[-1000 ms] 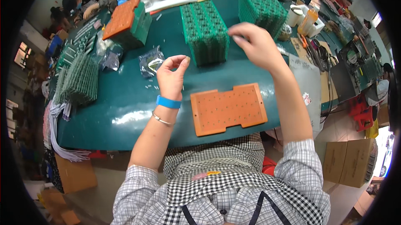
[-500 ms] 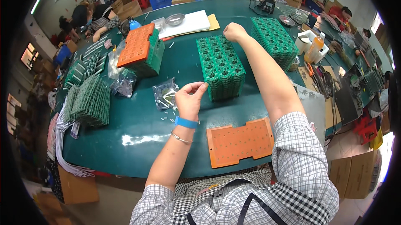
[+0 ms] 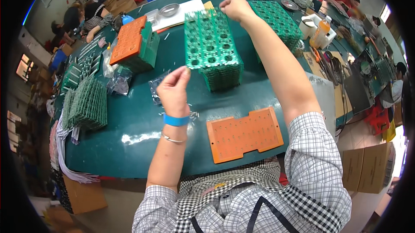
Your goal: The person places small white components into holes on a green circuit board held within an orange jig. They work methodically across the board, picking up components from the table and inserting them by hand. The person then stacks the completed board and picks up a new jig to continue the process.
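From the head view, the right hand (image 3: 235, 8) reaches far across the worktop (image 3: 129, 142), its fingers clamped on the far edge of the top green board (image 3: 209, 40), which tilts up off the stack (image 3: 222, 75) just below. The left hand (image 3: 173, 90) hovers nearer, fingertips pinched together; whether they hold anything cannot be told. A plastic bag (image 3: 156, 89) lies just left of them. An orange plate (image 3: 244, 134) lies nearer the person.

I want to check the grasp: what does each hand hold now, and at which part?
The right hand lifts the top green circuit board panel by its far edge. The left hand has its fingertips pinched together; anything between them is too small to tell.
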`<action>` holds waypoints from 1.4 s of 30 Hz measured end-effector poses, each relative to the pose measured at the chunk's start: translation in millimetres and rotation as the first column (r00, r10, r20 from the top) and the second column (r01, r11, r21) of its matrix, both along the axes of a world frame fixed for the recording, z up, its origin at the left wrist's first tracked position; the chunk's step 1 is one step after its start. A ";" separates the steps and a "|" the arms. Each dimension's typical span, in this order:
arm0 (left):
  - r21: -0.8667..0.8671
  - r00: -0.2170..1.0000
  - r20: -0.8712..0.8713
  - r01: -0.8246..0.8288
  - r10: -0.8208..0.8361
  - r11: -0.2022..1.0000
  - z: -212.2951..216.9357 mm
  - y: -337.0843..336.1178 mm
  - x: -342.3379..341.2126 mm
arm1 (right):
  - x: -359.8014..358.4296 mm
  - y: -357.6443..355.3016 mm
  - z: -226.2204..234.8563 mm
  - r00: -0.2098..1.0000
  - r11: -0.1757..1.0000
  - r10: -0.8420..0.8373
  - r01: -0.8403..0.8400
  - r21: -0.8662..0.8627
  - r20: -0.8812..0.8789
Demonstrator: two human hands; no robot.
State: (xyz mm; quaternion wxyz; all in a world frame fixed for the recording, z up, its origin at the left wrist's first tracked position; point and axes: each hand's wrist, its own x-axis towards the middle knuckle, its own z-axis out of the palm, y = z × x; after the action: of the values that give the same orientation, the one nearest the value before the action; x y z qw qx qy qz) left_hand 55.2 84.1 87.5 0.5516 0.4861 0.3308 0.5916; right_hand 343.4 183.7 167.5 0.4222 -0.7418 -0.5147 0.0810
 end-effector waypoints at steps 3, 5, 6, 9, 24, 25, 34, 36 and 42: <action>-0.043 0.980 0.156 0.131 -0.123 0.990 17.3 0.7 -22.8 | -12.8 -46.4 14.9 0.974 0.980 0.057 -0.012 0.197 -0.221; 0.014 0.978 0.159 0.134 -0.134 0.991 25.8 -15.1 -37.4 | 1.5 -88.5 -6.2 0.950 0.914 0.233 -0.141 0.381 -0.208; 0.104 0.988 0.079 0.122 -0.131 0.987 26.9 -26.3 -53.1 | -11.1 -117.5 -12.7 0.953 0.910 0.221 -0.124 0.396 -0.208; 0.446 0.963 -0.264 0.165 -0.047 0.880 18.3 -65.1 -80.1 | -39.9 -222.3 -39.2 0.876 0.932 0.240 -0.087 0.351 -0.419; 0.529 0.562 -0.824 0.722 0.069 0.446 -64.4 -144.9 -79.2 | -24.0 -344.2 -182.5 0.961 0.962 0.272 -0.274 -0.018 -0.054; 0.513 0.548 -0.833 0.711 0.076 0.481 -67.7 -146.5 -80.9 | -23.9 -345.6 -186.6 0.962 0.970 0.239 -0.242 -0.007 -0.129; 0.370 0.498 -0.864 0.539 0.068 0.756 -71.6 -160.0 -88.3 | -37.2 -370.4 -178.3 0.974 0.989 0.145 -0.141 0.033 -0.172; 0.335 0.484 -0.874 0.532 0.046 0.777 -70.5 -154.0 -81.0 | -39.1 -368.8 -179.8 0.983 0.995 0.101 -0.103 -0.004 -0.156; 0.202 0.432 -0.895 0.608 -0.107 0.768 -70.9 -124.0 -82.6 | -42.4 -366.3 -180.6 0.980 0.996 0.089 -0.089 0.011 -0.181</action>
State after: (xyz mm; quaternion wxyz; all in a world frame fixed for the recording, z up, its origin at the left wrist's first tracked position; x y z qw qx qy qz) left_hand -27.4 -39.9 16.6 0.2899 0.8943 0.2727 0.2044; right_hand 301.0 -182.6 -13.1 0.4642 -0.7070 -0.5070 0.1661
